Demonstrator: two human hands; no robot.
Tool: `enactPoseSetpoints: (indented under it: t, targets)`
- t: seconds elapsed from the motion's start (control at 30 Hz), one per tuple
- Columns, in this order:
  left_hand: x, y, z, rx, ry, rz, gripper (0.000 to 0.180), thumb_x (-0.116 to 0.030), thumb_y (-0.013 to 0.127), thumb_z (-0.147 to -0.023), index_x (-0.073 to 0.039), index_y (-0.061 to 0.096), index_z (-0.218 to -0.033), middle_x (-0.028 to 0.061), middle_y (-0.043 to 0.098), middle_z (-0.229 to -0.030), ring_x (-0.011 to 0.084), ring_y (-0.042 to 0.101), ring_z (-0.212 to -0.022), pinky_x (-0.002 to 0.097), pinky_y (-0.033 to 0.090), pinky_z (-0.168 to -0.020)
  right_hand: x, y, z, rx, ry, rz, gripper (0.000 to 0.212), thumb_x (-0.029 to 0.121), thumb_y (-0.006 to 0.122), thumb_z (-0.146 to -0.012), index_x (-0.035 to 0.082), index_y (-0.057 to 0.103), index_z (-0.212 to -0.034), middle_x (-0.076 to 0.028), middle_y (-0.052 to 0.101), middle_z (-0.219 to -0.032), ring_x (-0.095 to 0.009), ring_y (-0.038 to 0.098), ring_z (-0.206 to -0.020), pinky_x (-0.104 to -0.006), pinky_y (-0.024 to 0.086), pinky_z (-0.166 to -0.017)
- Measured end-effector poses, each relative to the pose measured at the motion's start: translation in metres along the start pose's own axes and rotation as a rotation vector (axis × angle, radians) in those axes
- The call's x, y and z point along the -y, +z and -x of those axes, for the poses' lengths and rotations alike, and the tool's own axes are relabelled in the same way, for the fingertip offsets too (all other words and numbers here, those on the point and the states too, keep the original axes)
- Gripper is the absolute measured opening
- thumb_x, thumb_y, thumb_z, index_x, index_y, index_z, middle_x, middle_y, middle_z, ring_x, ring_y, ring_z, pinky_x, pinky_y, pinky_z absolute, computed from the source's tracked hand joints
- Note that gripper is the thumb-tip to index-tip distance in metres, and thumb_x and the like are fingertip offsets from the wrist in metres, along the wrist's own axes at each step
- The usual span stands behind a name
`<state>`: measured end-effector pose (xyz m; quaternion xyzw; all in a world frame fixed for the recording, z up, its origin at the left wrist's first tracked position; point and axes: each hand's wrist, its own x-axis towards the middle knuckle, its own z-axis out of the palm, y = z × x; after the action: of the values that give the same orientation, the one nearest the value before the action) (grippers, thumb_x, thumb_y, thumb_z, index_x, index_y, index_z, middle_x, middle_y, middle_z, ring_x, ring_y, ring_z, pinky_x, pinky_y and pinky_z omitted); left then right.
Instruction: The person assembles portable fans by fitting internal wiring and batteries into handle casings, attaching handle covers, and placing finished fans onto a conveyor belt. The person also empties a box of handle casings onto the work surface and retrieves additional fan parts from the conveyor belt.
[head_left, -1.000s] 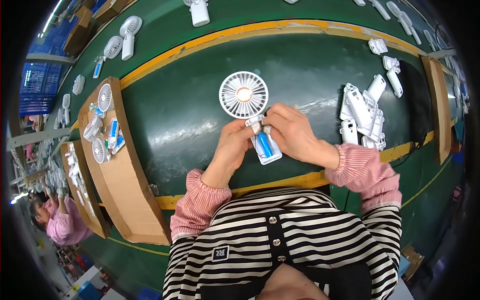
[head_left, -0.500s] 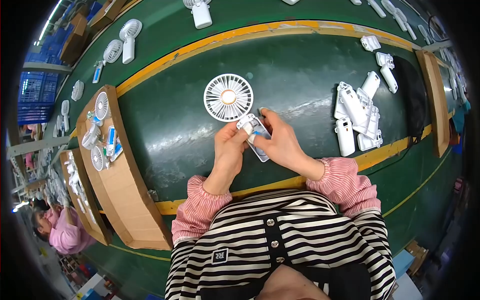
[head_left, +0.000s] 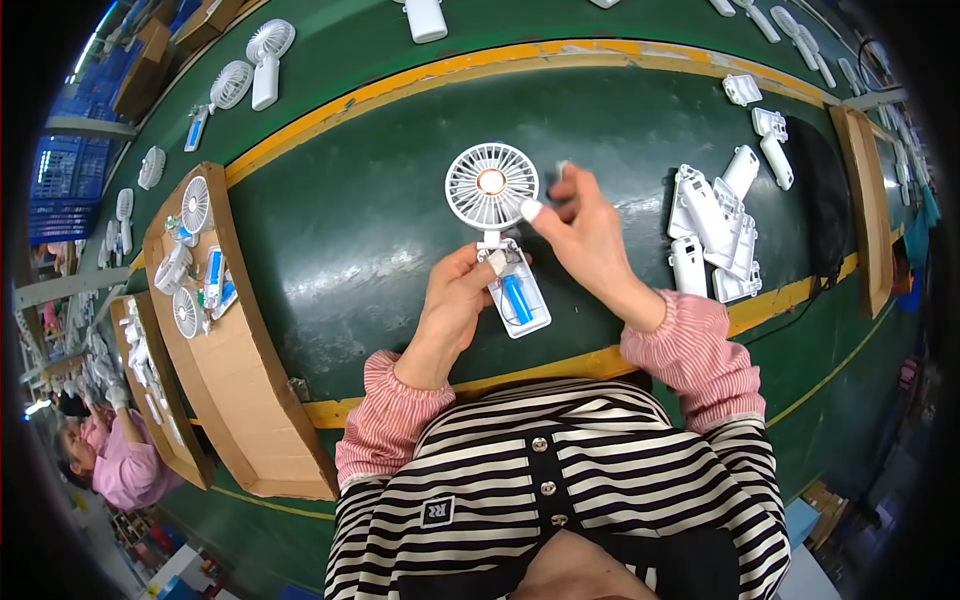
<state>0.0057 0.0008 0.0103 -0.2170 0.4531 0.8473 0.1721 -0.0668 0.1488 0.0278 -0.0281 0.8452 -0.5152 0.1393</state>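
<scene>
A white handheld fan (head_left: 491, 186) lies on the green work table, its round grille away from me. Its open handle shell (head_left: 533, 305) points toward me, with a blue cylindrical battery (head_left: 516, 298) inside. My left hand (head_left: 455, 305) grips the shell's upper left edge by the neck, thumb on top. My right hand (head_left: 590, 232) is raised just right of the grille. Its thumb and forefinger are apart, the fingertips are smeared by motion, and I see nothing held. White coverings show on the fingertips of that hand and on my left thumb.
At left, a cardboard tray (head_left: 262, 420) holds fans and parts with blue batteries. White handle shells (head_left: 708, 215) are piled at right beside a black cloth-like item (head_left: 818, 200). Beyond the yellow edge strip (head_left: 400, 80), more fans (head_left: 266, 65) lie on a green belt. Another person (head_left: 125, 460) works at far left.
My right hand has let go of the handle shell and risen to the right of the grille. The fan has shifted right, uncovering the battery. Fans on the far belt have moved slightly.
</scene>
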Motion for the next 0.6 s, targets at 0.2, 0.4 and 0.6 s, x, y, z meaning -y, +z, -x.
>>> enactPoseSetpoints:
  t: [0.2, 0.4, 0.6]
  targets:
    - [0.002, -0.004, 0.010, 0.054, -0.048, -0.058, 0.022, -0.007, 0.052, -0.084, 0.002, 0.054, -0.104, 0.0101, 0.062, -0.094, 0.0146, 0.060, -0.082, 0.0277, 0.050, -0.072, -0.002, 0.016, -0.019, -0.022, -0.379, 0.136, 0.068, 0.019, 0.068, -0.066, -0.008, 0.037, -0.121, -0.019, 0.055, -0.099, -0.024, 0.059, -0.080, -0.0288, 0.048, -0.066]
    - [0.013, 0.000, 0.041, 0.143, -0.163, -0.125, 0.024, -0.004, 0.053, -0.083, 0.003, 0.054, -0.107, 0.0095, 0.061, -0.099, 0.0139, 0.057, -0.089, 0.0261, 0.046, -0.081, -0.003, 0.000, 0.012, 0.246, -0.236, -0.040, 0.065, 0.010, 0.070, -0.061, -0.006, 0.043, -0.119, -0.012, 0.051, -0.102, -0.016, 0.053, -0.091, -0.0264, 0.043, -0.080]
    - [0.012, 0.000, 0.054, 0.317, -0.171, -0.194, 0.030, -0.004, 0.059, -0.079, 0.003, 0.055, -0.108, 0.0083, 0.061, -0.102, 0.0139, 0.057, -0.093, 0.0264, 0.045, -0.084, 0.000, -0.020, 0.031, 0.321, -0.386, -0.083, 0.062, 0.014, 0.066, -0.061, -0.004, 0.042, -0.116, -0.014, 0.047, -0.098, -0.025, 0.051, -0.087, -0.0310, 0.043, -0.074]
